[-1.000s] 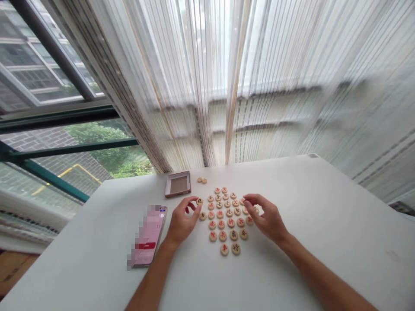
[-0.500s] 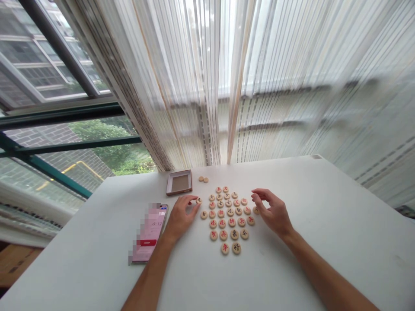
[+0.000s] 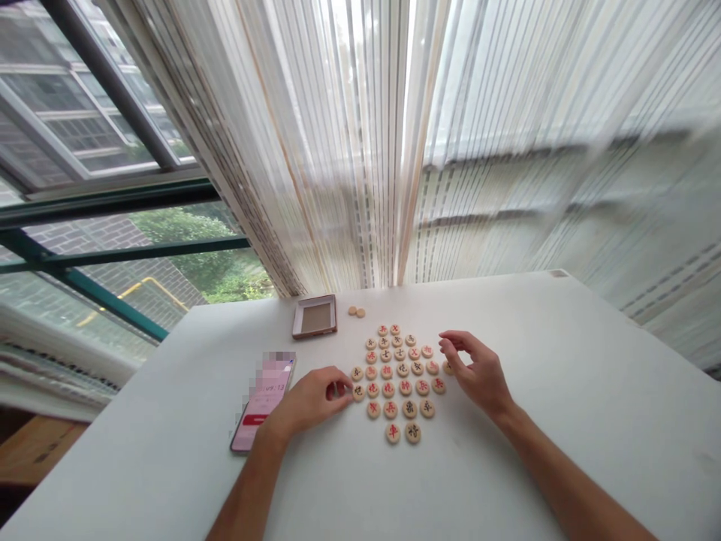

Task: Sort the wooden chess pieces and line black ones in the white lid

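Observation:
Several round wooden chess discs (image 3: 401, 379) with red and black characters lie in rows on the white table (image 3: 507, 481). My left hand (image 3: 312, 402) rests at the left edge of the rows, fingers pinched on one black-marked disc (image 3: 358, 391). My right hand (image 3: 478, 372) hovers at the right edge of the rows, fingers curled, touching a disc (image 3: 447, 367) partly hidden under them.
A phone (image 3: 264, 402) with a pink screen lies left of my left hand. A small open brown box (image 3: 315, 316) sits at the back, with two plain discs (image 3: 357, 311) beside it. Striped curtains and a window stand behind the table.
My left hand has slid a black-marked disc from the upper left of the rows down towards me to a lower row. My right hand has drawn back slightly to the right.

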Demonstrator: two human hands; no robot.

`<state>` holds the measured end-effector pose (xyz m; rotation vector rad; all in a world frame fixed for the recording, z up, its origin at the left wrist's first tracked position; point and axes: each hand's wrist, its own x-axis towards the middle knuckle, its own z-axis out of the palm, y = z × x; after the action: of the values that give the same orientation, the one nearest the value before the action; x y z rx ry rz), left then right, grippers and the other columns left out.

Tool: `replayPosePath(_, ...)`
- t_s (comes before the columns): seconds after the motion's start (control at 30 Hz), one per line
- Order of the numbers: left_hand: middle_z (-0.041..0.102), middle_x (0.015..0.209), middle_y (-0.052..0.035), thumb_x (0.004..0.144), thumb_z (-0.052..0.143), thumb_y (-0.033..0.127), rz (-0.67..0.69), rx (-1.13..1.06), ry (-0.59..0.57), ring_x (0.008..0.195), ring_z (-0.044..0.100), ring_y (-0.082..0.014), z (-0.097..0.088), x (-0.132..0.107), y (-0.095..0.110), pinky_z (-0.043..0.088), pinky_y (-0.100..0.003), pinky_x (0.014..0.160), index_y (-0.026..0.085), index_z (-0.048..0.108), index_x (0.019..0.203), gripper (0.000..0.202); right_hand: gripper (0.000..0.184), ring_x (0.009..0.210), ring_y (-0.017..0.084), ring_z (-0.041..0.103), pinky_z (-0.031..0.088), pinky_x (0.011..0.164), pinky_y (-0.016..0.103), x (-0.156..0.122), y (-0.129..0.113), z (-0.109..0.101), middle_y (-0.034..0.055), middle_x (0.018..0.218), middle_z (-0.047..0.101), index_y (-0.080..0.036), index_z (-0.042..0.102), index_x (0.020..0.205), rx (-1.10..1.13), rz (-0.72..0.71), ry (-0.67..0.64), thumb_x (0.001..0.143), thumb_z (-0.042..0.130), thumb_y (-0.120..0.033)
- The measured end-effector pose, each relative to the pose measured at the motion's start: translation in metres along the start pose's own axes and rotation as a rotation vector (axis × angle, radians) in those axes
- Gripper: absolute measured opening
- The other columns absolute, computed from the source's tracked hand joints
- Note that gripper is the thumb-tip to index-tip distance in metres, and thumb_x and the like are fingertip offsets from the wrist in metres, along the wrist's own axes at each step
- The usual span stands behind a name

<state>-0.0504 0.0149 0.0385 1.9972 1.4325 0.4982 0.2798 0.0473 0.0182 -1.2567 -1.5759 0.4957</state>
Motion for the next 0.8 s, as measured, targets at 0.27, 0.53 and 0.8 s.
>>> replayPosePath(0.27, 0.069, 0.083, -0.0008, 0.082, 0.07, 0.037, 0.027, 0.018, 0.014, 0.065, 0.059, -0.0149, 0.009, -0.001, 0.004, 0.048, -0.024, 0.062, 0.023, 0.073, 0.108, 0.029, 0.024, 0.08, 0.022, 0.073, 0.053, 0.048, 0.025, -0.001, 0.001, 0.0, 0.0083, 0.092, 0.075, -0.02, 0.069, 0.104, -0.008, 0.0, -0.009, 0.096, 0.059, -0.04)
replayPosePath(0.53, 0.066, 0.078, 0.0001, 0.085, 0.067, 0.034, 0.037, 0.033, 0.015, 0.067, 0.059, -0.0153, 0.015, 0.001, 0.006, 0.044, -0.023, 0.061, 0.023, 0.073, 0.103, 0.022, 0.021, 0.08, 0.022, 0.071, 0.051, 0.044, 0.024, -0.001, 0.001, -0.001, 0.0082, 0.093, 0.074, -0.02, 0.069, 0.102, -0.034, -0.007, -0.017, 0.097, 0.058, -0.037)
replayPosePath(0.8, 0.065, 0.078, 0.0004, 0.086, 0.067, 0.035, 0.016, 0.016, 0.01, 0.067, 0.058, -0.0145, 0.013, 0.001, 0.005, 0.043, -0.023, 0.062, 0.022, 0.072, 0.107, 0.026, 0.031, 0.118, 0.027, 0.059, 0.049, 0.103, 0.048, -0.026, -0.037, 0.018, 0.0085, 0.12, 0.071, -0.025, 0.063, 0.129, -0.182, -0.539, -0.431, 0.099, 0.057, -0.026)
